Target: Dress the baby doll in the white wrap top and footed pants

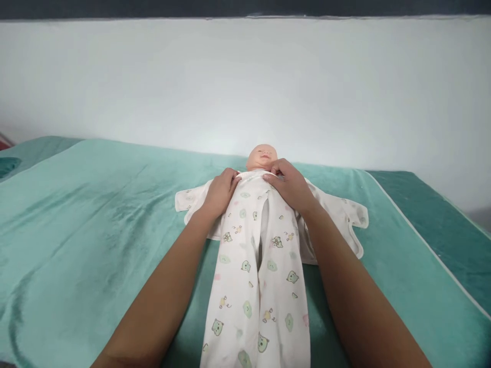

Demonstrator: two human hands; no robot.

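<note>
A baby doll lies on its back, its head toward the wall. White baby pants printed with green and yellow animals are spread over its body, legs toward me, with a slit at the crotch. Under them, a matching baby shirt has its sleeves out to both sides. At the left of the waistband, my left hand grips the pants' edge with closed fingers. My right hand pinches the waistband's right side, just below the doll's chin. The doll's torso and limbs are hidden by cloth.
A teal plush sheet covers the surface, wrinkled at the left, with a darker band beyond a pale seam at the right. Behind the doll rises a white wall with a dark strip along its top.
</note>
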